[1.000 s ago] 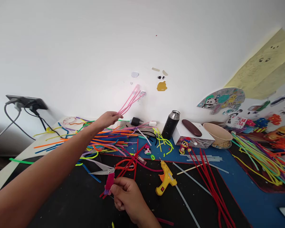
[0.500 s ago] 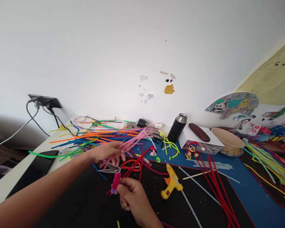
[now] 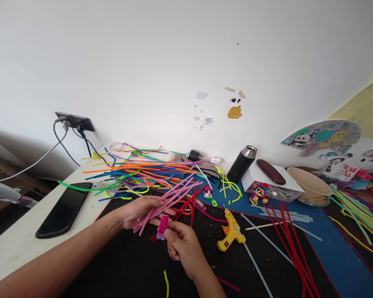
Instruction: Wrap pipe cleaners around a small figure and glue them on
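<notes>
My left hand [image 3: 139, 210] is closed around a loose bundle of pink pipe cleaners [image 3: 174, 196], which fan out up and to the right. My right hand [image 3: 183, 246] pinches a small bright pink fuzzy piece [image 3: 163, 223] with a purple lower end between thumb and fingers. The piece is upright, close in front of my left fingertips. Behind the bundle show the orange-red handles of scissors [image 3: 191, 208], among red pipe cleaners [image 3: 183, 212]; the blades are hidden. A yellow glue gun [image 3: 231, 231] lies to the right of my right hand on the black mat.
Many coloured pipe cleaners [image 3: 136, 169] are heaped at the back left. A black phone [image 3: 64, 213] lies at the left. A black thermos [image 3: 242, 163], a white box [image 3: 264, 184] and a beige bowl [image 3: 311, 182] stand at the back. Red pipe cleaners [image 3: 294, 248] lie at the right.
The view has swung left, so things appear farther right. My left hand has tilted the pink bundle lower and flatter, and the scissor blades are now covered. My right hand keeps the pink piece.
</notes>
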`<state>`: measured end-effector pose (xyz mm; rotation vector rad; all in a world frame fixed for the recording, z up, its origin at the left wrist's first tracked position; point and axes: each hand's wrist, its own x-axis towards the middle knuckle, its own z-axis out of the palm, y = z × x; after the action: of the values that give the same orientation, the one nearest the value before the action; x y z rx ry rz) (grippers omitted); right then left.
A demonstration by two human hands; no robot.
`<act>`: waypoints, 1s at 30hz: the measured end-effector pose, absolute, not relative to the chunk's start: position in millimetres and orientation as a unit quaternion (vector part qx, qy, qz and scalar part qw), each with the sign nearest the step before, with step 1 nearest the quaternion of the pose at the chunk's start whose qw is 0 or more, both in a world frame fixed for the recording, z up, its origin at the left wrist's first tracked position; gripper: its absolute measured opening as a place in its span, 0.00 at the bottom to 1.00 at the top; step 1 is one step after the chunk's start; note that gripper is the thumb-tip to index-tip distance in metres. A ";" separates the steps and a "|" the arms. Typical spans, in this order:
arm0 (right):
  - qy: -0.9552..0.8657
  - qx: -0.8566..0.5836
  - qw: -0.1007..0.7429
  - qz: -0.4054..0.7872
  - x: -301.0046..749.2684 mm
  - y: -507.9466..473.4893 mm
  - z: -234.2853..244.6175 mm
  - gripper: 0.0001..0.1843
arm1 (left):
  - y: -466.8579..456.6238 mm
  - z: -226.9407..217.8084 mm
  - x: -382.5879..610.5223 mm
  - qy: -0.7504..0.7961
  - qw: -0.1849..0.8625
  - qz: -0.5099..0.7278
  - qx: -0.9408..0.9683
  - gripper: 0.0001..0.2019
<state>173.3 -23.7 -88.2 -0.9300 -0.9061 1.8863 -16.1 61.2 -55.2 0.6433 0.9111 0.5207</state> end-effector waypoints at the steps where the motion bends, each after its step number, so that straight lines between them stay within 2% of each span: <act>1: -0.363 -0.368 0.413 0.750 173.3 -23.7 -87.1 0.31 | 60.3 -54.5 -16.2 0.429 0.818 0.244 0.296 0.12; 10: -0.384 -0.364 0.409 0.744 173.4 -24.4 -83.1 0.30 | 57.9 -57.3 -18.2 0.411 0.833 0.229 0.291 0.18; 18: -0.382 -0.367 0.408 0.743 172.9 -23.8 -88.8 0.28 | 53.6 -51.5 -14.4 0.393 0.830 0.228 0.323 0.14; 25: -0.394 -0.343 0.409 0.748 172.9 -23.1 -81.7 0.25 | 49.7 -56.8 -14.1 0.385 0.827 0.228 0.341 0.16; 30: -0.377 -0.354 0.413 0.749 169.7 -24.5 -80.4 0.27 | 48.0 -35.1 -17.4 0.391 0.796 0.244 0.392 0.14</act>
<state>169.7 -24.5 -80.4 -0.8910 -0.9492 1.8836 -17.4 48.0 -35.1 0.8409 0.8405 0.5234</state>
